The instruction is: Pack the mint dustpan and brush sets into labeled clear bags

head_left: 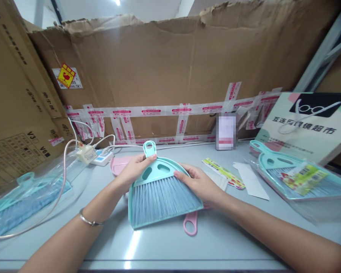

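Forearms (252, 218) are angling inward over the surface (221, 242); left hand (138, 167) is gripping the teal brush-and-dustpan set (165, 199) near its handle (149, 154), right hand (199, 182) is clasping its right side.

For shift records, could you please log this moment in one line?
left hand: grips turquoise dustpan-and-brush set near handle | right hand: holds its right side | table: pink looped handle

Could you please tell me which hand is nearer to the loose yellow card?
Right. The right hand, at the right side of the brush, is just left of the card; the left hand, near the brush's handle, is farther left.
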Motion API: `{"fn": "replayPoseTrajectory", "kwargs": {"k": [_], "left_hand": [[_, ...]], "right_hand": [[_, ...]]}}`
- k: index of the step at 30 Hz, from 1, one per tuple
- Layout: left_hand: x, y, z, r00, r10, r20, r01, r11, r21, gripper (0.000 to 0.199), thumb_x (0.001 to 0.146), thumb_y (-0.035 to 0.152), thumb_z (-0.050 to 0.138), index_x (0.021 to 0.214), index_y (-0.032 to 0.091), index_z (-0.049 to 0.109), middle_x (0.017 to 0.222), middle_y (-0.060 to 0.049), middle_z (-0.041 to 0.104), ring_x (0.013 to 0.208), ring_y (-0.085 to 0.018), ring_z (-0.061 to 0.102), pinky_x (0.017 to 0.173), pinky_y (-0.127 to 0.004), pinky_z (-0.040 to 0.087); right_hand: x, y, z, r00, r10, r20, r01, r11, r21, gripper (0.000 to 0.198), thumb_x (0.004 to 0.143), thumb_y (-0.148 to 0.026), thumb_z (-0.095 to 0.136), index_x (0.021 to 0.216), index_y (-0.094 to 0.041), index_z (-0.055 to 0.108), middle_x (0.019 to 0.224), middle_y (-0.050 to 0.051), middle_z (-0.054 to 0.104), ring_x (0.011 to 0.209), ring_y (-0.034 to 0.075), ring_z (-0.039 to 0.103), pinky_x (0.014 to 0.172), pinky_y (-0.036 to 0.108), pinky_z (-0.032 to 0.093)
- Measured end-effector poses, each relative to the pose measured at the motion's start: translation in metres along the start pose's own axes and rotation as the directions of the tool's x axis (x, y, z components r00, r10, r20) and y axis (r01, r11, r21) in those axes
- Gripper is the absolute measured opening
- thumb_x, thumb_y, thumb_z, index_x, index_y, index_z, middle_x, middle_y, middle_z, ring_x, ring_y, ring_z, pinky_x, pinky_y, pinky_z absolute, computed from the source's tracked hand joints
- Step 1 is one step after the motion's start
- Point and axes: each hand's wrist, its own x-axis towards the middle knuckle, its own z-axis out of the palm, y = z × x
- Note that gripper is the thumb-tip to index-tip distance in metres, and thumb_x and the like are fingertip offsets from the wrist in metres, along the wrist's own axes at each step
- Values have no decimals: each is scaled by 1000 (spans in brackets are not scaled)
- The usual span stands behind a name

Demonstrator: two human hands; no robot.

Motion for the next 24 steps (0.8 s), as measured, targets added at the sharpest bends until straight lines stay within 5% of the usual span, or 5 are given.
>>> {"fn": "replayPoseTrajectory", "kwargs": {"k": [8, 11, 15, 19, 24], "left_hand": [[-4, 7, -1, 998, -29, -57, 26, 999, -43, 29, 70, 48, 64, 81, 21, 65, 71, -1, 64, 64, -14, 58, 55, -21, 42], [-7, 2, -3, 995, -84, 55, 91, 986, -137, 37, 69, 45, 66, 100, 24, 65, 87, -5, 69, 83, -21, 63, 67, -27, 49], [-7, -7, -6, 987, -122, 106, 142, 968, -208, 44, 65, 38, 71, 105, 21, 63, 87, -8, 70, 84, -22, 65, 70, -30, 51], [-5, -3, -9, 991, -128, -43, 111, 954, -280, 47, 63, 37, 73, 104, 18, 61, 77, -6, 70, 70, -21, 65, 65, -31, 52], [-4, 8, -19, 958, -96, -272, 18, 961, -277, 50, 60, 38, 74, 103, 15, 59, 58, -1, 63, 58, -19, 62, 61, -31, 51]], "right_hand": [[2, 7, -4, 998, 47, -48, -43, 996, 74, 45, 76, -49, 56, 111, -21, 61, 98, 3, 68, 97, 23, 59, 75, 33, 48], [7, 9, -8, 985, 53, -164, -32, 991, 129, 49, 74, -51, 58, 112, -20, 60, 96, 4, 68, 94, 22, 60, 73, 32, 48], [13, 6, -23, 976, 86, -199, -51, 983, 174, 53, 75, -54, 56, 117, -22, 56, 101, 4, 67, 94, 21, 61, 74, 32, 49], [5, 1, -47, 998, 41, -54, -49, 986, -159, 56, 84, -61, 34, 121, -24, 53, 118, 6, 60, 105, 22, 57, 88, 38, 45], [-20, 12, -47, 968, 151, 201, 32, 719, -695, 62, 78, -58, 49, 128, -22, 50, 137, 14, 43, 128, 36, 33, 101, 53, 30]]}}
